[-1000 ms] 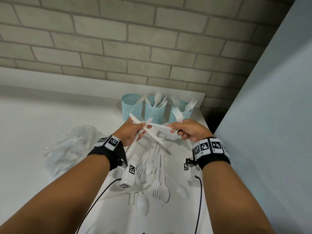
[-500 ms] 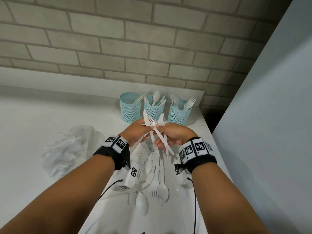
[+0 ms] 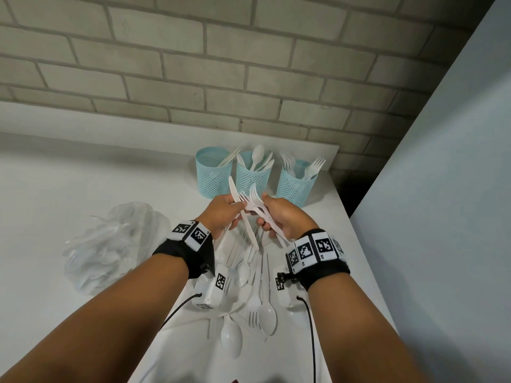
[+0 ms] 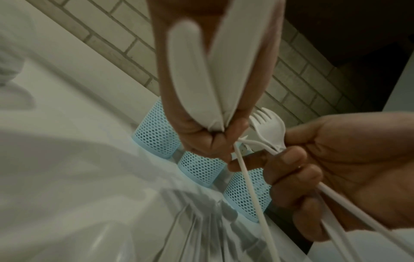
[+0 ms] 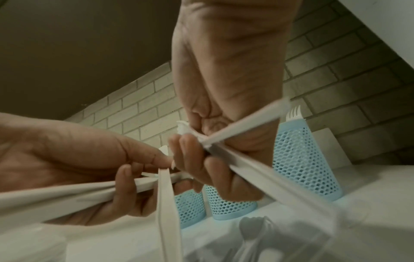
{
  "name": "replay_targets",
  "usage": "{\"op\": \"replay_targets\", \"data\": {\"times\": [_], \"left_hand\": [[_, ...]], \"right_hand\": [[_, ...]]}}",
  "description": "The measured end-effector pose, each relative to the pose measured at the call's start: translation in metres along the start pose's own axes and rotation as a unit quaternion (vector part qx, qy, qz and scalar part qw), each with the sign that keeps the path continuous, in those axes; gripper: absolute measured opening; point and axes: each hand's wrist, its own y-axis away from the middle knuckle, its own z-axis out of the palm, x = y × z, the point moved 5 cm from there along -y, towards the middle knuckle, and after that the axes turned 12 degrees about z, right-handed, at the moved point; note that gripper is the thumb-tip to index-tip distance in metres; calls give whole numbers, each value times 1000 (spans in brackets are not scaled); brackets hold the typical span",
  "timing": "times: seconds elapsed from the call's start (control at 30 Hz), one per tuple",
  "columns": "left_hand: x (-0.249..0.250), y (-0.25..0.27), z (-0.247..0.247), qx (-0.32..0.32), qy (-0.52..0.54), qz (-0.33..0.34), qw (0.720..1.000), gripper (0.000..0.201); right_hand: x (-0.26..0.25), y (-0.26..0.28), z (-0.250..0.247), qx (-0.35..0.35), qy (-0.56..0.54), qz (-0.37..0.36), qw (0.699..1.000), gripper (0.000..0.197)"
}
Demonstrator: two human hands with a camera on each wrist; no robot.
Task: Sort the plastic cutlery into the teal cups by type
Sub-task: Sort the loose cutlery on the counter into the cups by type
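Note:
Three teal mesh cups stand in a row at the back: the left cup (image 3: 213, 172) has knives, the middle cup (image 3: 252, 176) spoons, the right cup (image 3: 296, 185) forks. Just in front of them my left hand (image 3: 235, 214) pinches a white knife (image 3: 240, 208) that stands blade up, and grips more white handles (image 4: 190, 70) in its palm. My right hand (image 3: 265, 217) grips white forks (image 3: 253, 195), tines up, touching the knife. Loose spoons and forks (image 3: 255, 288) lie in a pile on the table under both wrists.
A crumpled clear plastic bag (image 3: 110, 244) lies left of the pile. A grey brick wall (image 3: 249, 78) rises behind the cups. A pale panel (image 3: 442, 217) stands along the right side, close to the table's right edge (image 3: 356, 239).
Both hands have drawn together in front of the cups. The knife has swung from lying crosswise to blade up, and the forks now stand against it.

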Motion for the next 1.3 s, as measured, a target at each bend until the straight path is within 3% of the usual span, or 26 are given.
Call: {"op": "replay_targets", "data": {"times": [0.1,0.37,0.77,0.87,1.03,1.1,1.2,1.3], "left_hand": [[1,-2,1,-5,13,2,1000,15],[3,-1,4,-18,63,-16,998,20],[1,-1,9,2,98,-53,994,21],[4,-4,9,-1,101,-47,994,23],[3,-10,10,-14,84,-39,996,25],[1,-11,11,-22,90,-37,995,24],[-2,-10,11,-33,98,-41,994,22],[-3,-10,10,-37,103,-39,993,21]], "right_hand": [[1,-4,2,-25,-25,9,999,59],[-2,-3,0,-22,-79,-66,994,45],[-23,-8,-33,119,-114,-188,968,24],[-51,-3,-64,174,-191,-266,929,21],[-91,8,-114,246,-367,-358,823,22],[-99,5,-124,248,-401,-384,793,20],[-97,-16,-125,265,-385,-377,800,13],[-83,-46,-121,277,-328,-341,836,9]]}}
